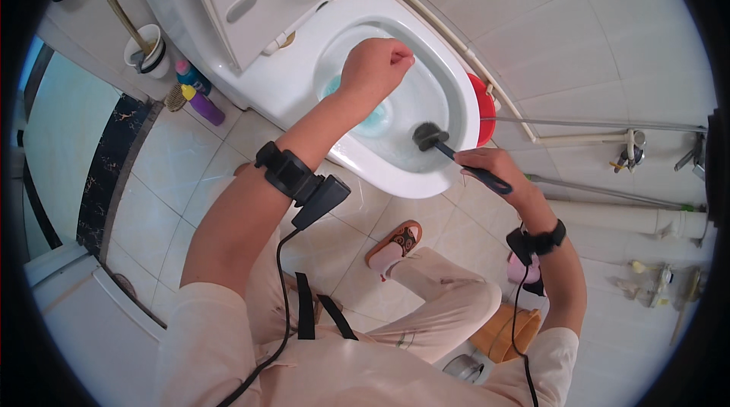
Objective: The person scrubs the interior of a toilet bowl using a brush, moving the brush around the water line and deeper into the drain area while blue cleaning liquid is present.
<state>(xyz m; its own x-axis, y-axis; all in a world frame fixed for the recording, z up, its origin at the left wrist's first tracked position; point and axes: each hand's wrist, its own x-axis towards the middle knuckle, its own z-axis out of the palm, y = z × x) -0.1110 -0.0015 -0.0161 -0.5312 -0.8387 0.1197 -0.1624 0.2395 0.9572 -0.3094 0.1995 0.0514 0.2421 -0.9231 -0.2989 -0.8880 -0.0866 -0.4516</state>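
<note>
In front of me is a white toilet (266, 99) with its lid and seat raised and bluish water in the bowl. Over the bowl hangs my left hand (376, 68), fingers curled in and pressed together; whatever they may hold is hidden. My right hand (490, 163), beyond the bowl's right rim, is closed around the black handle of a toilet brush (430, 135). The dark, round brush head is inside the bowl, near the right inner wall. Black straps with boxes and cables are on both my forearms.
A purple bottle (204, 106), a blue bottle (192, 77) and a white wall holder (156, 61) are left of the toilet. Behind its right side is a red bucket (484, 110). Pipes and taps (631, 150) line the right wall. A wooden-looking bin (506, 333) stands near my leg.
</note>
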